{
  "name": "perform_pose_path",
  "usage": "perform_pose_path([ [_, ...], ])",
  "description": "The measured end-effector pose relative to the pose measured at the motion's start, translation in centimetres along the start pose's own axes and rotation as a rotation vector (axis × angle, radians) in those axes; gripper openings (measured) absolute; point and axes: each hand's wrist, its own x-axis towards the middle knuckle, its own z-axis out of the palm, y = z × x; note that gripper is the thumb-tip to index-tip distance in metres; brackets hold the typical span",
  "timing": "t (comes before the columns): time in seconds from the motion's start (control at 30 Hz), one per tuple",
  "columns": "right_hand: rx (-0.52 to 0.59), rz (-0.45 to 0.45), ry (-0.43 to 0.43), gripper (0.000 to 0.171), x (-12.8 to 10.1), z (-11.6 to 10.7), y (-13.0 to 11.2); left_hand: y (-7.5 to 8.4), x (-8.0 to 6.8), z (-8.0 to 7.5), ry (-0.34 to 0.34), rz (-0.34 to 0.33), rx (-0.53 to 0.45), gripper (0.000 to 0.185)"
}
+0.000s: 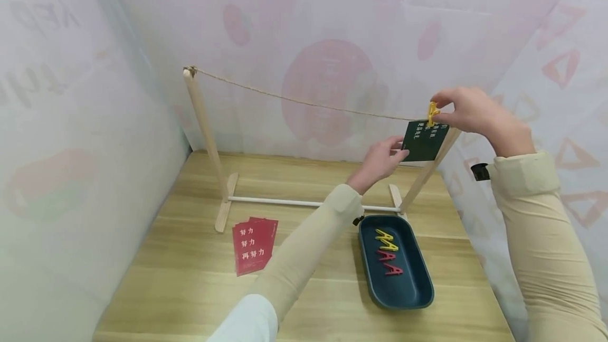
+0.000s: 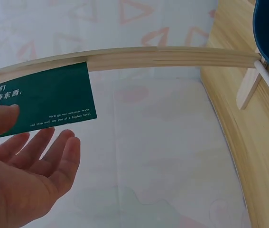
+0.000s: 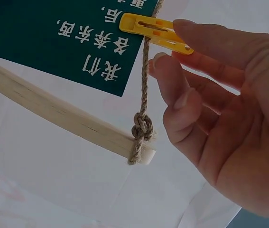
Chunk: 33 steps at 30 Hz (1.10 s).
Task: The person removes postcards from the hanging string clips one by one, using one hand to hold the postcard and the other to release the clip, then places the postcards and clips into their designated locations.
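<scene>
A dark green card [image 1: 420,144] with white lettering hangs at the right end of a thin twine [image 1: 304,102]. A yellow clothespin [image 3: 155,29] sits over the twine and the card's top edge. My right hand [image 1: 472,112] pinches this clothespin between thumb and fingers. At the card's left edge is my left hand [image 1: 382,160], palm toward it. In the left wrist view its thumb overlaps the card's face, while the loosely spread fingers [image 2: 65,147] lie along the lower edge. The knot [image 3: 143,127] on the wooden post shows close beside the right hand.
Wooden posts [image 1: 206,133] joined by a white rod [image 1: 275,201] stand on the wooden table [image 1: 166,278]. Red cards [image 1: 252,249] with white lettering lie at left. A dark blue tray [image 1: 404,300] at right holds yellow clothespins [image 1: 386,239] and red clothespins [image 1: 391,268].
</scene>
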Motion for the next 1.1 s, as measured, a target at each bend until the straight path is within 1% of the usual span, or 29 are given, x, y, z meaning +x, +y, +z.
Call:
perform_pose_path([
  [0.1,0.013,-0.004,0.009,0.043,0.0,0.0,0.1,0.1,0.0,0.3,0.017,0.018,-0.001,0.043],
  [0.2,0.024,0.006,-0.003,0.043,-0.1,-0.1,0.2,0.0,0.0,0.4,0.037,0.034,0.027,0.039],
  [0.43,0.047,0.006,-0.041,0.042,0.1,-0.6,0.7,-0.2,0.1,-0.2,0.117,0.116,0.099,0.033],
  [0.6,0.053,0.024,-0.06,0.045,0.1,-0.9,0.8,0.0,0.3,-0.4,0.143,0.136,0.136,0.031],
  [0.73,0.04,0.015,-0.032,0.035,0.1,-1.0,0.5,0.1,0.6,-0.7,0.172,0.137,0.176,0.029],
  [0.83,0.028,-0.006,0.003,0.027,0.0,-1.0,0.5,0.1,0.6,-0.9,0.181,0.147,0.2,0.028],
  [0.93,0.036,-0.013,0.036,0.024,-0.2,-1.0,0.7,0.0,0.5,-0.8,0.171,0.151,0.195,0.028],
  [1.1,0.08,0.007,0.108,0.02,-0.8,-1.2,0.6,-0.4,0.1,-0.9,0.159,0.156,0.172,0.027],
])
